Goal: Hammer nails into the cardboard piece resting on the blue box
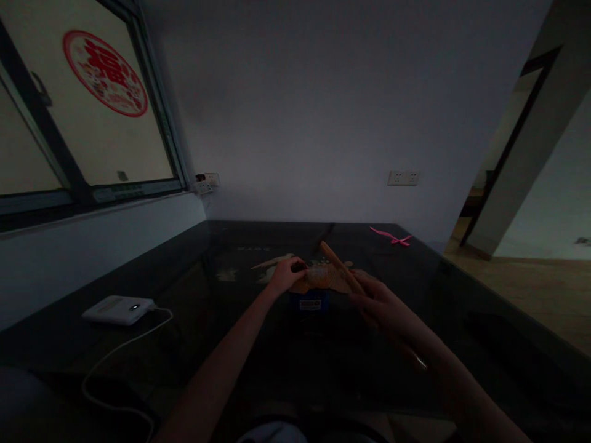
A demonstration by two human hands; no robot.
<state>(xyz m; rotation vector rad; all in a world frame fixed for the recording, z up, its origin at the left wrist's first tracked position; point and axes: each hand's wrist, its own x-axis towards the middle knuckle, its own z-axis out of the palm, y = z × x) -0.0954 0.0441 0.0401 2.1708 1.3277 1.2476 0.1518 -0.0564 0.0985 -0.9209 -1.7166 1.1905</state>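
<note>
In the dim light my left hand (287, 273) is closed in a pinch on the edge of a thin orange-brown sheet (323, 278) that lies over a small blue container (308, 301). My right hand (379, 305) is wrapped round a long wooden stick (340, 266), which slants up and away over the sheet. Both hands are close together at the middle of the dark table (295, 344). What the small dark item at my left fingertips is, I cannot make out.
A white power bank (119, 309) with a white cable (120, 351) lies at the left. A pink ribbon-like piece (391, 237) rests at the far right of the table. Pale scraps (272, 263) lie beyond my left hand. A window is at the left, a doorway at the right.
</note>
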